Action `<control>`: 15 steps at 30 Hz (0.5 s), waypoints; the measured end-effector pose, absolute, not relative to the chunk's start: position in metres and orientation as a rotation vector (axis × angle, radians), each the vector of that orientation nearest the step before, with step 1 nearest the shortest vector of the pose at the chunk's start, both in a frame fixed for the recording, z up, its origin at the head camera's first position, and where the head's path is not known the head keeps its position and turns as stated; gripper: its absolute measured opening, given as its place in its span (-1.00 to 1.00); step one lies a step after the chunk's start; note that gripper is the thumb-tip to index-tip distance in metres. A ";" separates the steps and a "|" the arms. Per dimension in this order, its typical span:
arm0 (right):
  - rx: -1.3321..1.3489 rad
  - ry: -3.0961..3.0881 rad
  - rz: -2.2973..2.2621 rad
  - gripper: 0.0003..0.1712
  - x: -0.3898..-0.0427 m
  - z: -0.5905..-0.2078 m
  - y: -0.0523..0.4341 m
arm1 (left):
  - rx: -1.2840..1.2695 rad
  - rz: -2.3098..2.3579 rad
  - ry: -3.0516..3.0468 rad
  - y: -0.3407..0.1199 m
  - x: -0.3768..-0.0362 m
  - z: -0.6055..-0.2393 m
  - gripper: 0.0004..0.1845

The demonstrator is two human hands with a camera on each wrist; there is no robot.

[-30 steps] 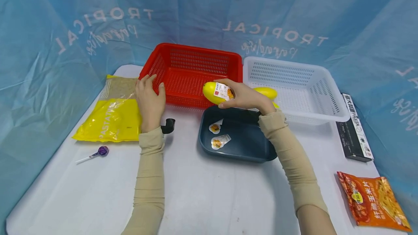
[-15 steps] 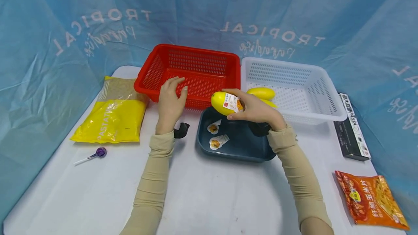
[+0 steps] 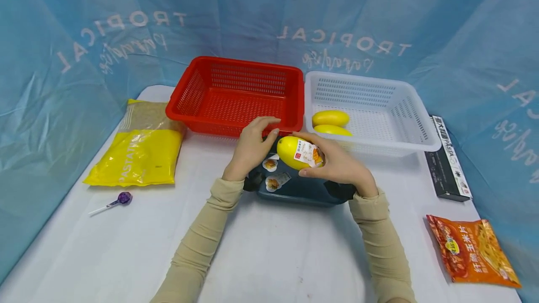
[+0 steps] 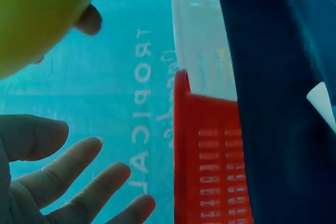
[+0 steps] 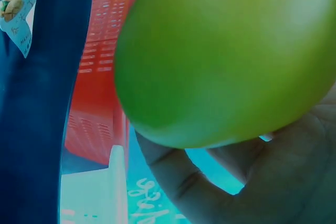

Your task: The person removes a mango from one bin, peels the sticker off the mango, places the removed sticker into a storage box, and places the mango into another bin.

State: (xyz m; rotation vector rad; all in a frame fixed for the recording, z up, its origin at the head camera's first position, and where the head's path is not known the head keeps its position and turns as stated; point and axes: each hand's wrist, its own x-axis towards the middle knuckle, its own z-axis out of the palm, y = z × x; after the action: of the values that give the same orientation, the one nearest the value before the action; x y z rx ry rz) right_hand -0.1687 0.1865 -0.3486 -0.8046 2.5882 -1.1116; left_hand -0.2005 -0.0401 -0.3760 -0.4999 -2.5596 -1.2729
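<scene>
My right hand (image 3: 338, 160) grips a yellow mango (image 3: 290, 151) with a white label, its stem end pointing left. In the right wrist view the mango (image 5: 226, 56) fills much of the frame, with fingers curled beneath it. My left hand (image 3: 252, 146) is just left of the mango, fingers apart and nothing in them; in the left wrist view a gap shows between its fingertips and the fruit. Below both hands stands a dark blue tray (image 3: 294, 195) with two peeled stickers (image 3: 277, 181) stuck in it.
Behind are a red basket (image 3: 236, 127) and a white basket (image 3: 379, 146) holding two mangoes (image 3: 330, 118). On the left lie a yellow pasta bag (image 3: 139, 158) and a lollipop (image 3: 124, 198). A black pasta box (image 3: 448, 167) and an orange snack bag (image 3: 473, 251) lie on the right.
My left hand has moved right, from beside the pasta bag to next to the mango. My right hand has brought the mango slightly right and nearer, over the tray.
</scene>
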 end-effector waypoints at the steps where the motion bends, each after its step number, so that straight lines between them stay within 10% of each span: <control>1: -0.806 2.588 -1.117 -0.06 -0.166 -0.350 0.188 | -0.508 -1.270 -2.561 -0.039 -0.199 -0.376 -0.65; 15: -0.877 2.572 -1.067 -0.09 -0.135 -0.360 0.197 | -0.574 -1.238 -2.596 -0.040 -0.187 -0.371 -0.65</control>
State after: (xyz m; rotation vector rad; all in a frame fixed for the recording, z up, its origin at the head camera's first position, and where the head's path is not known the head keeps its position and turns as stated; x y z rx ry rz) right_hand -0.1346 0.1966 -0.3601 -0.8772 2.5724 -1.0667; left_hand -0.1870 -0.0404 -0.3706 -0.5736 -2.5960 -1.2381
